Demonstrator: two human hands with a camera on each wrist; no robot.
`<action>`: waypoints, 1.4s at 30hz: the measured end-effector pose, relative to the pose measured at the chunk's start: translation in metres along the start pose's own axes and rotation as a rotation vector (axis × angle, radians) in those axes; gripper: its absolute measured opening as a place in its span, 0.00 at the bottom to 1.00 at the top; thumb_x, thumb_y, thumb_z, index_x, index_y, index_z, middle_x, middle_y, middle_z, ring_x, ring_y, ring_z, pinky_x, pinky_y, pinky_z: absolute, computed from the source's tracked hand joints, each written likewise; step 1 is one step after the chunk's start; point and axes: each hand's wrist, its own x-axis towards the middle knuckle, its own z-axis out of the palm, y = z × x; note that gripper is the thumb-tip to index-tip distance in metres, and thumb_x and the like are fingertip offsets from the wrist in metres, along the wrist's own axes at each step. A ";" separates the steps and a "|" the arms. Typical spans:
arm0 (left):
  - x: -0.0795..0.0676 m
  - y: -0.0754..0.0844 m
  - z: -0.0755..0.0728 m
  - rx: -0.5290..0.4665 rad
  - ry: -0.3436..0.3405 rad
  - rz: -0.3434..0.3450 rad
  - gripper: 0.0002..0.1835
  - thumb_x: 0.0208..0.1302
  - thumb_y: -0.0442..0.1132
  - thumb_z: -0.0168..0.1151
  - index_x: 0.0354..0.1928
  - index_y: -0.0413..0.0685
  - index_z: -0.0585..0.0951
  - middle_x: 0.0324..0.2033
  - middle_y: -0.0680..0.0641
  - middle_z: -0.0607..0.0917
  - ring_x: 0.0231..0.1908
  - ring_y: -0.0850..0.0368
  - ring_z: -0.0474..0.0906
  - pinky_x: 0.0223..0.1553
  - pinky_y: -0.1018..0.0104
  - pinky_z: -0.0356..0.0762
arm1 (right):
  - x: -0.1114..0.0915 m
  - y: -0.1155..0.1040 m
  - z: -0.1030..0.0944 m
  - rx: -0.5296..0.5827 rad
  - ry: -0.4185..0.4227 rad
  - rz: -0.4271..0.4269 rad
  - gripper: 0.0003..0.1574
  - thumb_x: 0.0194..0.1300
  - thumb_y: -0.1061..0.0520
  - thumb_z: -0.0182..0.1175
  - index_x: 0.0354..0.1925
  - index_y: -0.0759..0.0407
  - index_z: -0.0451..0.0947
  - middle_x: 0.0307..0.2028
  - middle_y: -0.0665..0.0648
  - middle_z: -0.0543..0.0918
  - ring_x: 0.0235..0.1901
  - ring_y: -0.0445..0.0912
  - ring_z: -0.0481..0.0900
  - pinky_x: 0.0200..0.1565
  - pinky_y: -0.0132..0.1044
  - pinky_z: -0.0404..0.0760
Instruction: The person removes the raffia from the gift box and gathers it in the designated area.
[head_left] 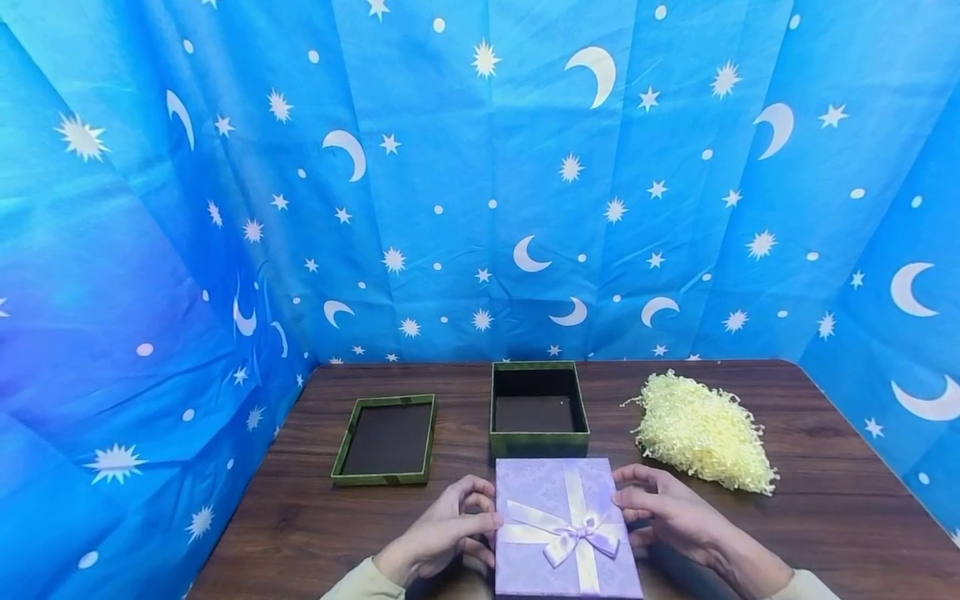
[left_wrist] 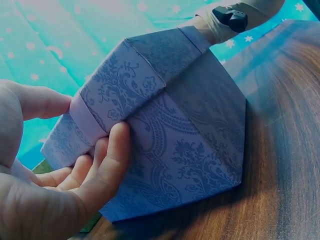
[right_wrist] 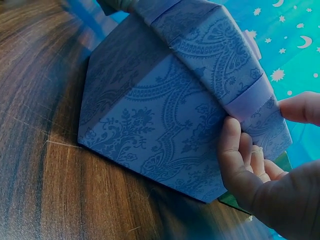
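A lilac gift box (head_left: pixel 532 492) with a paisley pattern stands at the table's near edge. Its lid (left_wrist: pixel 112 82) sits over the box body (left_wrist: pixel 180 150), crossed by a pale ribbon tied in a bow (head_left: pixel 583 533). My left hand (head_left: pixel 453 527) holds the lid's left side, thumb at the upper edge and fingertips at the lower rim by the ribbon. On the opposite side my right hand (head_left: pixel 678 512) grips the lid in the same way, its fingertips (right_wrist: pixel 231 130) right at the rim. The far side of the box is hidden in both wrist views.
Just behind the gift box stands an open green box (head_left: pixel 540 442) with a dark inside. A matching green lid (head_left: pixel 382 479) lies upturned at the left. Pale yellow shredded paper (head_left: pixel 701 433) is heaped at the right. A blue star-patterned curtain (head_left: pixel 480 183) surrounds the wooden table (head_left: pixel 285 533).
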 end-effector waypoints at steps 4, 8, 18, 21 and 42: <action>0.000 0.002 0.000 0.005 -0.001 -0.004 0.27 0.61 0.35 0.64 0.55 0.35 0.62 0.38 0.46 0.73 0.32 0.55 0.77 0.29 0.61 0.86 | -0.002 0.000 0.001 0.003 0.000 -0.005 0.25 0.70 0.58 0.52 0.59 0.67 0.58 0.43 0.56 0.77 0.41 0.47 0.79 0.43 0.48 0.83; 0.000 0.004 0.002 0.005 0.002 -0.005 0.27 0.60 0.34 0.65 0.55 0.35 0.62 0.37 0.46 0.73 0.32 0.55 0.77 0.28 0.62 0.86 | -0.002 0.000 0.001 -0.001 0.014 0.003 0.26 0.70 0.57 0.52 0.60 0.68 0.57 0.43 0.56 0.77 0.41 0.47 0.79 0.42 0.48 0.83; -0.002 0.006 0.002 0.009 0.007 -0.003 0.27 0.60 0.34 0.65 0.55 0.34 0.62 0.37 0.46 0.73 0.31 0.56 0.77 0.27 0.62 0.86 | -0.003 -0.001 0.003 -0.011 0.026 -0.001 0.28 0.70 0.57 0.52 0.61 0.70 0.57 0.42 0.55 0.77 0.41 0.47 0.79 0.41 0.46 0.83; -0.002 0.007 0.002 0.012 0.009 -0.002 0.27 0.60 0.34 0.65 0.55 0.35 0.62 0.38 0.46 0.72 0.32 0.56 0.77 0.28 0.62 0.86 | -0.004 -0.003 0.004 -0.013 0.029 -0.005 0.28 0.70 0.57 0.52 0.61 0.70 0.57 0.43 0.55 0.76 0.41 0.47 0.79 0.41 0.46 0.83; -0.005 0.010 0.001 0.006 0.024 0.001 0.27 0.60 0.34 0.65 0.55 0.34 0.62 0.37 0.47 0.72 0.31 0.56 0.77 0.27 0.62 0.86 | -0.004 -0.006 0.007 -0.034 0.025 -0.020 0.27 0.71 0.57 0.52 0.61 0.69 0.58 0.42 0.55 0.76 0.40 0.46 0.78 0.40 0.45 0.82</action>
